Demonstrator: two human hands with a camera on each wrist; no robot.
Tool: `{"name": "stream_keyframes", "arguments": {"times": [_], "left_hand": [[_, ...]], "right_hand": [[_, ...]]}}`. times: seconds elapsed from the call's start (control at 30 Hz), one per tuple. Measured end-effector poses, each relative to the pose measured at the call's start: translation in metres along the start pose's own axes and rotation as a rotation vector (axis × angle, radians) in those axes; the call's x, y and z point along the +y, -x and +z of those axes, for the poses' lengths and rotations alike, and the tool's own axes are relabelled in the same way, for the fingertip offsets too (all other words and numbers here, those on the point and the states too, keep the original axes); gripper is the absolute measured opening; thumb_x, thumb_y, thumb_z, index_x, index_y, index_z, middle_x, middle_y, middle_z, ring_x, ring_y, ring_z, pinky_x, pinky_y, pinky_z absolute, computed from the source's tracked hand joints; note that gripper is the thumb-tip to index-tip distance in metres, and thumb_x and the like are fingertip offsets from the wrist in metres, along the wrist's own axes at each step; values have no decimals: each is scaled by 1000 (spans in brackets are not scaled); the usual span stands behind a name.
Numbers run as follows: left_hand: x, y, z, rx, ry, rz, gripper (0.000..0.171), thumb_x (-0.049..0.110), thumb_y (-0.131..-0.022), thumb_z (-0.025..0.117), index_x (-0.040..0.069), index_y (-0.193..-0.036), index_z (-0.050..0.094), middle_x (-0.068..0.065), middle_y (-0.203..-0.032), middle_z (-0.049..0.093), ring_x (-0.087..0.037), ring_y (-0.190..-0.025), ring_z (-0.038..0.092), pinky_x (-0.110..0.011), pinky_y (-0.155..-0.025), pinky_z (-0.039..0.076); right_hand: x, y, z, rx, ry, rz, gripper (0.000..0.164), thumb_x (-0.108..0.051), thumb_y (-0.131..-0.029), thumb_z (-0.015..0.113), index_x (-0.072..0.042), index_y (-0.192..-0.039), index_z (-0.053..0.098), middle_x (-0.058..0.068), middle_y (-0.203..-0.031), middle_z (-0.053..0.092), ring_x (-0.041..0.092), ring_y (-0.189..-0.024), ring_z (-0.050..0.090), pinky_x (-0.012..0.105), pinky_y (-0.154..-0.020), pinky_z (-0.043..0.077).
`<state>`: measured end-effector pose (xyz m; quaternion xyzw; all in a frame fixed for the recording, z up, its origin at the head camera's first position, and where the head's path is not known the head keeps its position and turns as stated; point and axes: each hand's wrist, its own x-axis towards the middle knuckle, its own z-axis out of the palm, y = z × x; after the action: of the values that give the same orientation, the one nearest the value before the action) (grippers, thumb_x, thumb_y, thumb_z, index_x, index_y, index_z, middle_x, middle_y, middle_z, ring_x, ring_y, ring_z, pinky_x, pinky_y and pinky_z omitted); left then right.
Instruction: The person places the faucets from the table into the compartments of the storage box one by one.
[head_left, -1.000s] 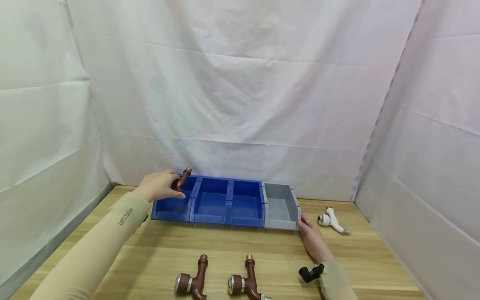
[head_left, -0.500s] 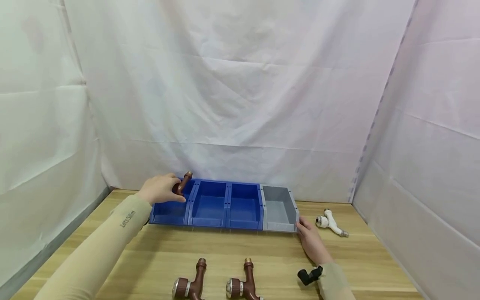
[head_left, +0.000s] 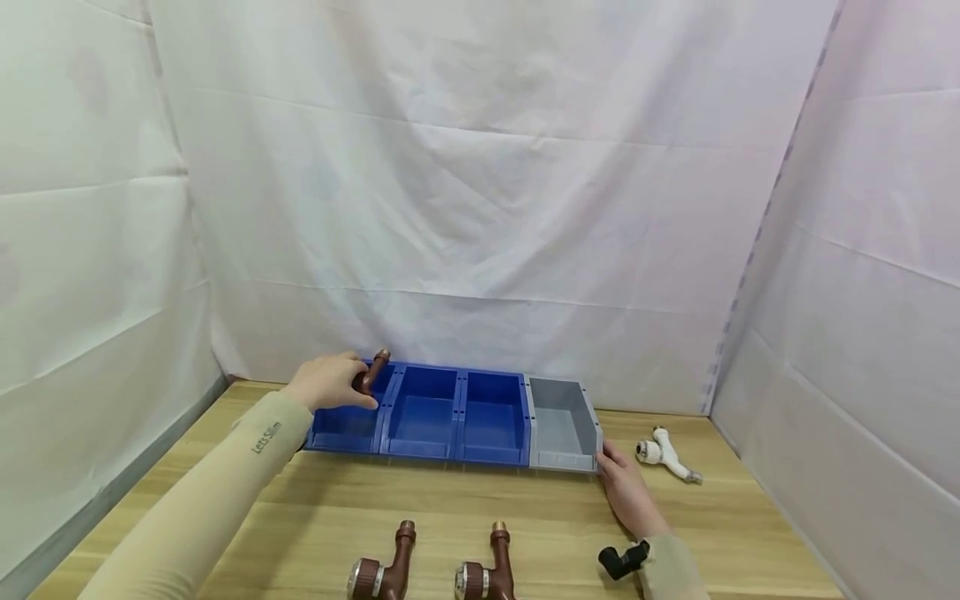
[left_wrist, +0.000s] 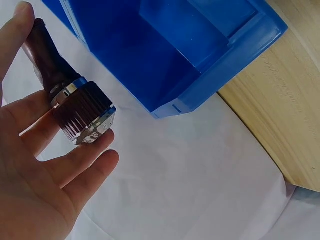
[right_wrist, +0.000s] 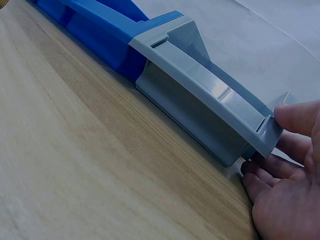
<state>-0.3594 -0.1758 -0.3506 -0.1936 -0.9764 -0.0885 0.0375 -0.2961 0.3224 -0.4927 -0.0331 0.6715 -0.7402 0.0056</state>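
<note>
My left hand [head_left: 327, 382] holds a brown tap [head_left: 372, 372] over the leftmost blue bin [head_left: 345, 427]. In the left wrist view, the tap's ribbed knob [left_wrist: 84, 111] with its silvery cap lies against the fingers, and the thumb is at the far end of the body. A grey bin [head_left: 564, 460] closes the right end of the row. My right hand [head_left: 626, 490] grips its front right corner; the right wrist view shows the thumb [right_wrist: 295, 116] on the rim and the other fingers curled below it.
Two more blue bins [head_left: 422, 446] stand mid-row. Near the front edge lie two brown taps, one left [head_left: 397, 562] and one right [head_left: 497, 562]. A white tap [head_left: 663, 454] lies right of the grey bin. White cloth [head_left: 480, 208] hangs behind the wooden table [head_left: 450, 500].
The head view shifts slightly, and everything sits a little lower in it. Both hands keep their holds on the tap and the grey bin.
</note>
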Motion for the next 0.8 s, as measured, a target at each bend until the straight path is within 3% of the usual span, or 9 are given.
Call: {"name": "stream_keyframes", "arguments": {"times": [0.23, 0.53, 0.8], "left_hand": [[0, -2, 2, -9, 4, 0, 46, 51, -76, 78, 13, -100, 67, -9, -112, 60, -19, -76, 55, -41, -65, 47], [0, 1, 2, 2, -15, 21, 42, 50, -75, 79, 14, -93, 67, -7, -105, 60, -18, -74, 54, -40, -64, 47], [-1, 3, 5, 11, -23, 36, 41, 50, -75, 80, 14, -92, 68, -11, -109, 62, -21, -80, 56, -42, -66, 48]], "right_hand": [[-4, 1, 0, -1, -1, -9, 52, -7, -105, 35, 10, -150, 15, 24, -157, 13, 31, -144, 12, 20, -108, 29], [-6, 0, 1, 11, -3, 10, 53, -9, -105, 36, 7, -151, 16, 21, -158, 13, 28, -145, 12, 38, -116, 16], [-5, 1, 3, -1, -9, 9, 53, -9, -106, 36, 7, -151, 14, 21, -159, 11, 27, -145, 12, 40, -116, 13]]}}
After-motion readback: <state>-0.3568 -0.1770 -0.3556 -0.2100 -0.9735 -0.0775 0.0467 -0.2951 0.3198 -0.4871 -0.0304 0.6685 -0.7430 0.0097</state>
